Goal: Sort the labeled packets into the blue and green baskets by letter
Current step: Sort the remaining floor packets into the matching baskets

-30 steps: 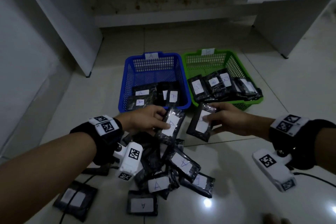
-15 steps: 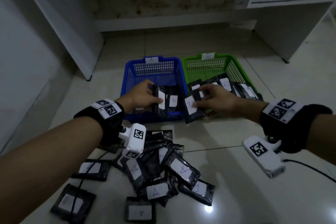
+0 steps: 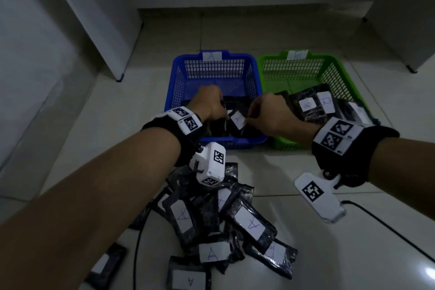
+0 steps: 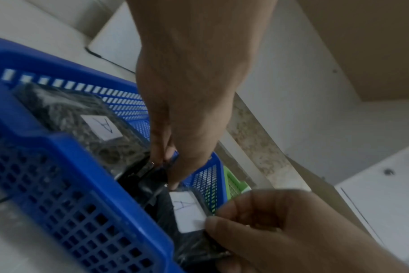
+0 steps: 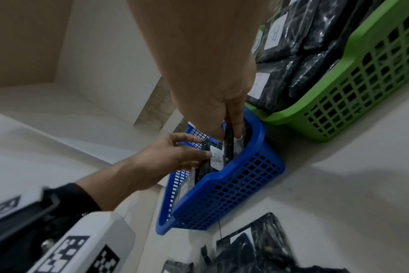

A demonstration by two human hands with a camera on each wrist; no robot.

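Both hands reach into the blue basket (image 3: 211, 73), tagged A. My left hand (image 3: 222, 110) pinches the edge of a black packet (image 4: 138, 173) low inside it. Beside it, my right hand (image 3: 248, 120) pinches another black packet (image 3: 237, 120) whose white label reads A (image 4: 187, 208); in the right wrist view the fingertips (image 5: 236, 133) clamp its top edge. More A packets (image 4: 100, 127) lie in the blue basket. The green basket (image 3: 294, 70) to the right holds several B packets (image 3: 326, 103). A heap of labelled packets (image 3: 249, 223) lies on the floor under my forearms.
The baskets stand side by side on pale floor tiles (image 3: 353, 242), with a white cabinet leg (image 3: 120, 77) to the left and another cabinet (image 3: 412, 30) to the right. A black cable (image 3: 388, 228) runs from the right wrist camera. One stray packet (image 3: 106, 263) lies at lower left.
Both hands carried their packets forward from the pile and down into the blue basket. The right hand swung left from the green basket's front to the blue one.
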